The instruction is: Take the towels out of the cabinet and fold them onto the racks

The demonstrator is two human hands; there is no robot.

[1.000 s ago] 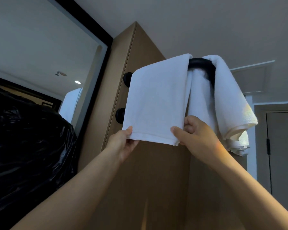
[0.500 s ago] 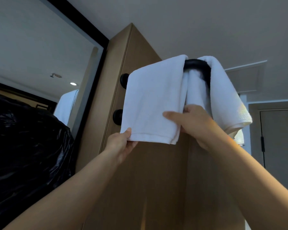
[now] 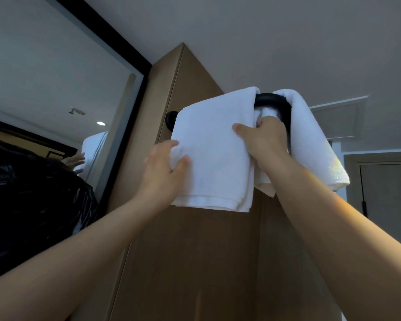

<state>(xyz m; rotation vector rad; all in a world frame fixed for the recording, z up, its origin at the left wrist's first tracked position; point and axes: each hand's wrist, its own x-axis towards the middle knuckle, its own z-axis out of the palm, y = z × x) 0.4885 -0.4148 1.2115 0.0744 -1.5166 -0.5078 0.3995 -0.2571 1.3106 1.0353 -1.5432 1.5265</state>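
Wood panelling (image 3: 195, 262) backs the black rack (image 3: 272, 100) holding our white towel (image 3: 213, 163). Our left hand (image 3: 162, 170) pinches its left edge, our right hand (image 3: 266, 140) grips the right; we should pull both evenly.

Left grip (image 3: 162, 172), right grip (image 3: 266, 142) hold towel (image 3: 211, 158) on rack (image 3: 271, 100).
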